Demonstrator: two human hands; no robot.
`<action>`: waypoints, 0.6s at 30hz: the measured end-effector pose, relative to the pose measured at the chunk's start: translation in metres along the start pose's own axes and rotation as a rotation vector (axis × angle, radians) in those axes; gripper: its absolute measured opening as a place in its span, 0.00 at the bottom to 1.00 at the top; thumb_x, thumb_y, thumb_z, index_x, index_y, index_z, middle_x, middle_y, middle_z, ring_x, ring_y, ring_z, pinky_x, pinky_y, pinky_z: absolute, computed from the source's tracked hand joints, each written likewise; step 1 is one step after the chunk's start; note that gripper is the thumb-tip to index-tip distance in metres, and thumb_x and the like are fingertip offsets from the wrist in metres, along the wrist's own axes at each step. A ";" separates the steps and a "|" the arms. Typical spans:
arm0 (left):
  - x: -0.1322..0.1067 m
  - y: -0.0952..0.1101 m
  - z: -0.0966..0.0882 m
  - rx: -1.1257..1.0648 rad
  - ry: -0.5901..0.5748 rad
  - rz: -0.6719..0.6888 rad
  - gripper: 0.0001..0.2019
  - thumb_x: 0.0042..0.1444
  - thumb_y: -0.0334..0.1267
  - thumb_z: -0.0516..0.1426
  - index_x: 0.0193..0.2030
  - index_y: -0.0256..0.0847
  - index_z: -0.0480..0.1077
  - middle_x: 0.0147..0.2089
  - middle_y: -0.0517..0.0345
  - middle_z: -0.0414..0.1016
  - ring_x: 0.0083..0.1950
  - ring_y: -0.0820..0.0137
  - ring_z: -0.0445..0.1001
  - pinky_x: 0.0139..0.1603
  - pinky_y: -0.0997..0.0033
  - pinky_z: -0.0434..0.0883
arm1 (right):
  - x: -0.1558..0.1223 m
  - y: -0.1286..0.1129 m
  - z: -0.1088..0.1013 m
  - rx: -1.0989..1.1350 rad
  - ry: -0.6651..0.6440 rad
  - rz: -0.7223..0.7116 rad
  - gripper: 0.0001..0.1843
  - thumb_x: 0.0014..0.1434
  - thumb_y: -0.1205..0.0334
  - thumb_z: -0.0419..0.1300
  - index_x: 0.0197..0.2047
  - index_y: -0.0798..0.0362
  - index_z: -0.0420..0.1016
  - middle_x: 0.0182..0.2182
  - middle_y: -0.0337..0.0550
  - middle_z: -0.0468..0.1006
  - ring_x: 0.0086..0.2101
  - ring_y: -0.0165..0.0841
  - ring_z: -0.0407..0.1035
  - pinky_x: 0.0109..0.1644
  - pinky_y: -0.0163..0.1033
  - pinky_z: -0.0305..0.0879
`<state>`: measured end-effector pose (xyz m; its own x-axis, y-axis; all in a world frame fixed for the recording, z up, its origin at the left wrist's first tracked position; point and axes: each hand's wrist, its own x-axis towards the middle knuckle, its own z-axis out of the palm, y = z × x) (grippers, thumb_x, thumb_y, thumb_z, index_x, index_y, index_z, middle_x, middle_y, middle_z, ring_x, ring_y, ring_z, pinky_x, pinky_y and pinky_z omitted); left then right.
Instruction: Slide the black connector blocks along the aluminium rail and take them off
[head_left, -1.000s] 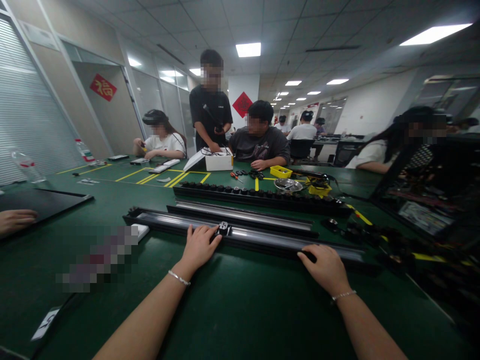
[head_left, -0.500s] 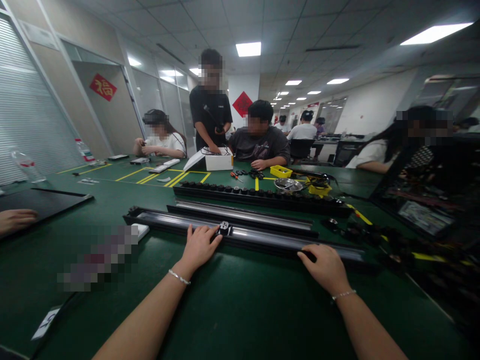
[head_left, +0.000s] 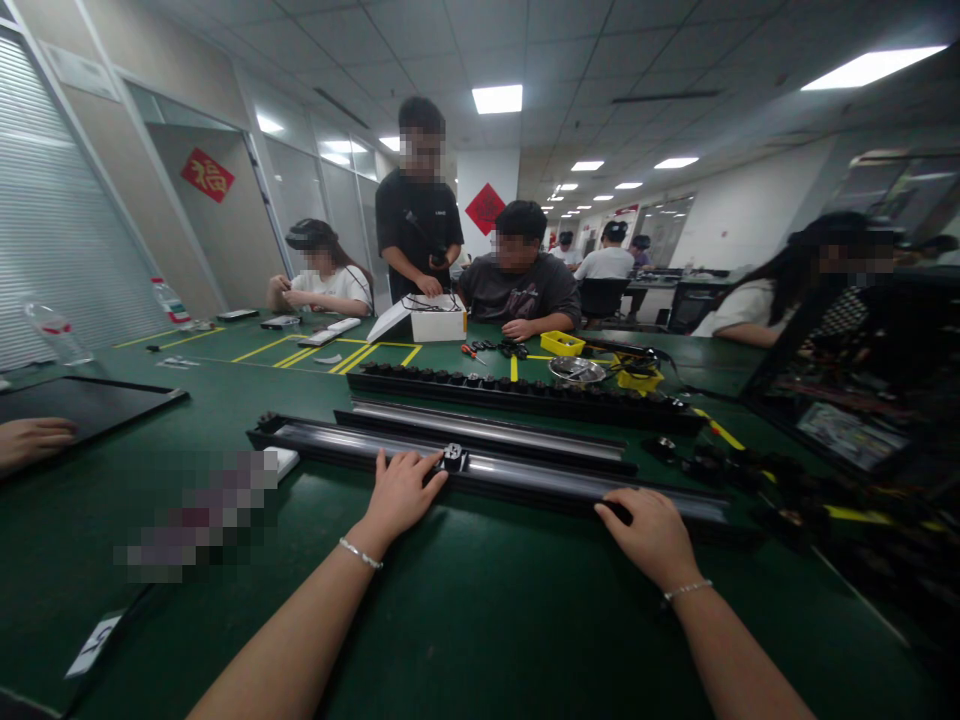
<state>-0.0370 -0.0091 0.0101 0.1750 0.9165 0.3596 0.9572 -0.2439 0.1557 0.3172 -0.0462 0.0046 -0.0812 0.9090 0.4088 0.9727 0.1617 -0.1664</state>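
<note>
A long black rail (head_left: 540, 483) with a shiny, clear-looking channel lies across the table before me. On it sits a small black-and-silver part (head_left: 452, 457). My left hand (head_left: 399, 495) rests over the rail's near edge, its index finger and thumb closed against the left side of that part; the other fingertips lie over the rim. Farther right, my right hand (head_left: 651, 530) grips the near edge of the same rail, thumb in front and fingers bent over the top. Parts of its fingers are hidden behind the hand.
Behind lie a second shiny-topped rail (head_left: 487, 428) and a black strip (head_left: 525, 393) lined with several small parts. A metal dish (head_left: 577, 370), yellow tray (head_left: 562, 343) and white box (head_left: 439, 322) stand beyond. A dark monitor (head_left: 847, 400) is at right; another person's hand (head_left: 36, 440) at left.
My left hand and the small part have shifted slightly right along the rail. My right hand has stayed in place. The standing person's hand has risen a little at the white box.
</note>
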 end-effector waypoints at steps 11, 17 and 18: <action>-0.002 0.012 0.002 0.011 0.006 0.053 0.21 0.60 0.50 0.46 0.57 0.49 0.63 0.45 0.55 0.72 0.52 0.61 0.66 0.62 0.43 0.45 | 0.000 0.000 0.001 0.000 0.027 -0.012 0.16 0.55 0.51 0.52 0.33 0.52 0.76 0.32 0.43 0.79 0.37 0.39 0.71 0.48 0.48 0.58; -0.003 0.017 0.002 -0.025 0.017 0.082 0.21 0.60 0.49 0.46 0.57 0.47 0.63 0.46 0.55 0.72 0.53 0.62 0.66 0.63 0.45 0.44 | 0.000 0.000 0.001 0.006 0.033 -0.004 0.15 0.55 0.52 0.52 0.33 0.51 0.76 0.32 0.43 0.79 0.37 0.39 0.71 0.48 0.48 0.58; -0.003 0.018 0.003 -0.030 0.017 0.091 0.21 0.60 0.49 0.46 0.57 0.46 0.63 0.47 0.55 0.72 0.53 0.62 0.66 0.64 0.46 0.44 | 0.000 0.000 0.002 0.009 0.036 -0.007 0.15 0.55 0.52 0.53 0.33 0.52 0.76 0.32 0.43 0.79 0.38 0.39 0.71 0.49 0.48 0.58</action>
<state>-0.0197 -0.0150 0.0094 0.2572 0.8845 0.3891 0.9301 -0.3359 0.1486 0.3167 -0.0452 0.0034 -0.0803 0.8933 0.4422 0.9701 0.1721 -0.1713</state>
